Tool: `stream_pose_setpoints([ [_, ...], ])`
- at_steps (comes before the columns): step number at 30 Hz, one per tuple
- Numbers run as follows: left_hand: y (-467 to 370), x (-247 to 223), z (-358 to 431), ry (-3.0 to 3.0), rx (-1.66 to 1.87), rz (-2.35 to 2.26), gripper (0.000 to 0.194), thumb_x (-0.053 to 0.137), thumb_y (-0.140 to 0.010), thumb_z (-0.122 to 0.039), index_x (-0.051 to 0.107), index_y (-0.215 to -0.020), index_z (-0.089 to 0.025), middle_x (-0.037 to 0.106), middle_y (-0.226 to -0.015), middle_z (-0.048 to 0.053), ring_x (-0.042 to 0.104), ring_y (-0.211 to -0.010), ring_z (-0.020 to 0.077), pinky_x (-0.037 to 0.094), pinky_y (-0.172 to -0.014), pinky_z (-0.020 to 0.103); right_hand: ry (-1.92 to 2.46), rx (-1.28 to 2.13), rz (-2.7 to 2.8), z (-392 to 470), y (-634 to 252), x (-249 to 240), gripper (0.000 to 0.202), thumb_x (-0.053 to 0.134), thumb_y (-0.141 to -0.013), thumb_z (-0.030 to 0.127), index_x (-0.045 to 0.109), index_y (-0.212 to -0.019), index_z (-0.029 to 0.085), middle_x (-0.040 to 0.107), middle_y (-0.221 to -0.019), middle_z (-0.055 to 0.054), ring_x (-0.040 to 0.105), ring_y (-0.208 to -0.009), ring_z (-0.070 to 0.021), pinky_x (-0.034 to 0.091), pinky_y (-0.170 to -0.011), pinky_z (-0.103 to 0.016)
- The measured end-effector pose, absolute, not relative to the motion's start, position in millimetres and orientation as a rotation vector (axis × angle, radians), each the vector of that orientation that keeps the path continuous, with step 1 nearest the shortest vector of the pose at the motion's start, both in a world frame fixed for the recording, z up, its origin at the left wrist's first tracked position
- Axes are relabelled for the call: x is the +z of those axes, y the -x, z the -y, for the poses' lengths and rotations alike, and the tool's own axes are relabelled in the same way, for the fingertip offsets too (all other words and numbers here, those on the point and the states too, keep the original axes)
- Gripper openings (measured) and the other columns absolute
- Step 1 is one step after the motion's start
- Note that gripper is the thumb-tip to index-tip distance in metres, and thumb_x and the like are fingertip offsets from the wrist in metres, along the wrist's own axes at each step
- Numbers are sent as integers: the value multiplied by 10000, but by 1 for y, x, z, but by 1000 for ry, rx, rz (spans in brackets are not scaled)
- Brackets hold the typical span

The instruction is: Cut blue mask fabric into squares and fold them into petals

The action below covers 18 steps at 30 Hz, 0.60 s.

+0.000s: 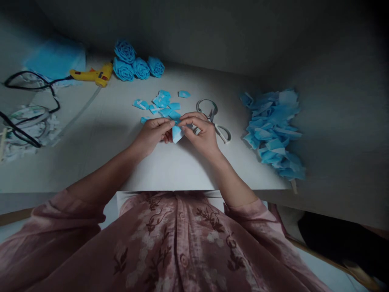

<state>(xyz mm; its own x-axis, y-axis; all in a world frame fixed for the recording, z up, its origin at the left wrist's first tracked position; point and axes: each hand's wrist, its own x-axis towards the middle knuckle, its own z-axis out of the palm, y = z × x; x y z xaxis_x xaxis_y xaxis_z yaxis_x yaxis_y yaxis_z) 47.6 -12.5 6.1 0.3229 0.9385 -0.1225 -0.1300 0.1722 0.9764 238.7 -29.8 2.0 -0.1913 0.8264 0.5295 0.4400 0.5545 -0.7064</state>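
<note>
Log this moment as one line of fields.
left hand: holds folded piece; right hand: at same piece; ahead: loose blue pieces; right: scissors, blue pile; back: blue rosettes, yellow glue gun

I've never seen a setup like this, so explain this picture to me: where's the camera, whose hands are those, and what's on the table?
There's no machine here, just a person working bare-handed. The single picture comes from a camera on their head, looking forward and down. The left hand pinches a blue piece; the right hand has its fingertips at the same piece. On the table, just beyond the hands, lie more small pieces, with scissors partly behind the right hand. Farther back sit four blue roses and, beside them, a yellow glue gun. A heap of blue scraps lies on the right.
</note>
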Motion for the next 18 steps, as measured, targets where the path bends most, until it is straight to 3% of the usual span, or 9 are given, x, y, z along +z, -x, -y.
stream_pose_setpoints([
  [9, -49, 8, 13, -1116, 921, -961, 210, 753, -823, -286, 656, -681, -166, 605, -503, -8, 538, -442, 94, 413, -470, 212, 991, 497, 1902, 30, -238, -2, 159, 633, -922, 190, 779, -924, 251, 789, -1134, -48, 705, -1137, -243, 501, -1099, -465],
  [12, -49, 10, 13, -1105, 950, -974, 180, 736, -811, -237, 648, -669, -169, 587, -492, -21, 527, -439, 91, 409, -469, 211, 971, 698, 1826, 31, -239, 4, 197, 641, -973, 372, 768, -1071, 258, 758, -1266, -73, 673, -1254, -264, 492, -1148, -485],
  [15, -50, 10, 13, -1097, 978, -969, 190, 733, -818, -244, 639, -670, -169, 584, -499, -22, 535, -449, 93, 410, -470, 213, 1016, 1016, 1537, 30, -241, 7, 480, 641, -962, 596, 679, -1314, 272, 702, -1400, -86, 638, -1326, -271, 525, -1129, -479],
  [18, -49, 11, 13, -1083, 996, -962, 180, 723, -835, -246, 645, -693, -168, 585, -506, -23, 543, -457, 96, 410, -469, 212, 1099, 1307, 1227, 28, -241, 6, 656, 681, -876, 732, 667, -1326, 255, 745, -1257, -89, 694, -1167, -245, 618, -943, -401],
])
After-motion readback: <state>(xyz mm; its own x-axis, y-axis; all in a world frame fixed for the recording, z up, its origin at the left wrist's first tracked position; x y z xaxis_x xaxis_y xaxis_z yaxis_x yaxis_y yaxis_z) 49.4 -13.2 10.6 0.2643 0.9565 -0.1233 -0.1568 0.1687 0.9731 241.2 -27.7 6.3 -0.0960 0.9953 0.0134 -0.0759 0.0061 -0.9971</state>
